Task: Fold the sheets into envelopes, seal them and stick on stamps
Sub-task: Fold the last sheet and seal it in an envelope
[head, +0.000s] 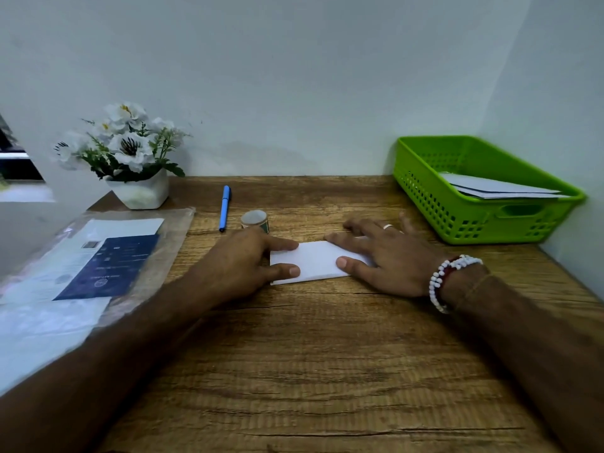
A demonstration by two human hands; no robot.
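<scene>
The small folded white paper rectangle [315, 261] lies flat near the middle of the brown wood-grain desk [310, 371], somewhat closer to the back edge than to the front one. 2 hands pin it there. The left hand [242, 266] lays a straight forefinger and thumb on its left end, and the right hand [389, 259] covers its right end with fingers spread and flat. Neither hand pinches or curls round it, so this looks like pressing a crease sharp while keeping the paper from sliding. Just behind the left hand stands a small roll of tape or stamps [255, 220], with a blue pen [225, 208] beside it, both probably kept close for sealing. At the back right corner sits a green perforated plastic basket [425, 191] holding pale sheets or envelopes [500, 189], near the right hand. A clear plastic packet of paper with a dark blue label [98, 256] overlaps the left edge, and a white pot of white artificial flowers [140, 191] fills the back left corner. The broad front half of the desk carries only the forearms, leaving room to turn the paper.
</scene>
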